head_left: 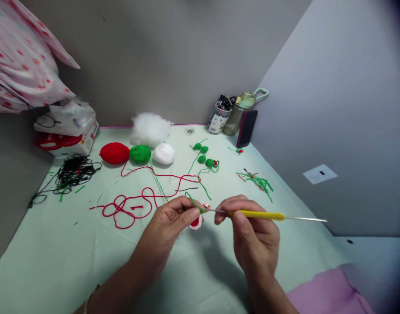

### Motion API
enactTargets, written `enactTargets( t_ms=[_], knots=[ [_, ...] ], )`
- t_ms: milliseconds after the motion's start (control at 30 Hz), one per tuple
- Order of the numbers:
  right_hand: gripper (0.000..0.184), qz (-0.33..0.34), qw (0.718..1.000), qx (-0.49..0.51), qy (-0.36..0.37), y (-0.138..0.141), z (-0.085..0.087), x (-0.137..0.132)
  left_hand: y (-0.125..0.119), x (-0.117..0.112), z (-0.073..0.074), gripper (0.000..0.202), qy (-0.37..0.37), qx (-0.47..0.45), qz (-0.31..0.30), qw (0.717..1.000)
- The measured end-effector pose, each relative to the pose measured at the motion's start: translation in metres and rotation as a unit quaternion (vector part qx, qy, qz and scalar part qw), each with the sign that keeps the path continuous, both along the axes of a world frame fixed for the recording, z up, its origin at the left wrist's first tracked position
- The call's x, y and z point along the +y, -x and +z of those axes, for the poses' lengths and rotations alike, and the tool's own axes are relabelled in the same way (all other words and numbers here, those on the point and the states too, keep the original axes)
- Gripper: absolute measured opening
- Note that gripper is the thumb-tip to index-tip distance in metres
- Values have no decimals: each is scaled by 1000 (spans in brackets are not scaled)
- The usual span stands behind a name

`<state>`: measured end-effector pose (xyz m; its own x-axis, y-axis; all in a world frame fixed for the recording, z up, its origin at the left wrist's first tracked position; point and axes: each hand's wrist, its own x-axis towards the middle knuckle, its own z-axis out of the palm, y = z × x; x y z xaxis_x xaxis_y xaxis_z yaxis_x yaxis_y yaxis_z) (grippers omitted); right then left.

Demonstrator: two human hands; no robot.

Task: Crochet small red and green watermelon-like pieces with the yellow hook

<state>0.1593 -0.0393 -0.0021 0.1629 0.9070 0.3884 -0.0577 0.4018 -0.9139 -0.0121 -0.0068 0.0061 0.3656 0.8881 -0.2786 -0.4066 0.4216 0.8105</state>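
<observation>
My left hand (178,218) pinches a small crocheted piece (195,224), red in the middle with a white edge and green yarn at its top. Fingers cover much of that piece. In my right hand (252,231) lies a crochet hook (261,215) with a yellow handle and thin metal at both ends. Its left metal end reaches the green yarn at the piece; whether it passes through a loop I cannot tell. A green yarn strand (191,199) arcs above my left fingers. Both hands are raised over the table.
Red (114,153), green (140,154) and white yarn balls (164,153) sit behind a loose red strand (121,209). White stuffing (150,128), small green crocheted pieces (202,159), yarn scraps (260,181), a black yarn tangle (73,172), a phone (247,128) and a bottle (234,120) surround them.
</observation>
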Motion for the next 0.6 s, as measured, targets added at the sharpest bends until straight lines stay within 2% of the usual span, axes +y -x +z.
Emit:
enactTargets(
  t_ms=[200,600],
  knots=[
    [19,14,1000,3,-4,-1,-2,0,-1,1,1,19,8,0,-1,1000],
    [18,26,1000,2,1,-2,-3,0,1,0,-10,19,-10,2,-9,1000]
  ],
)
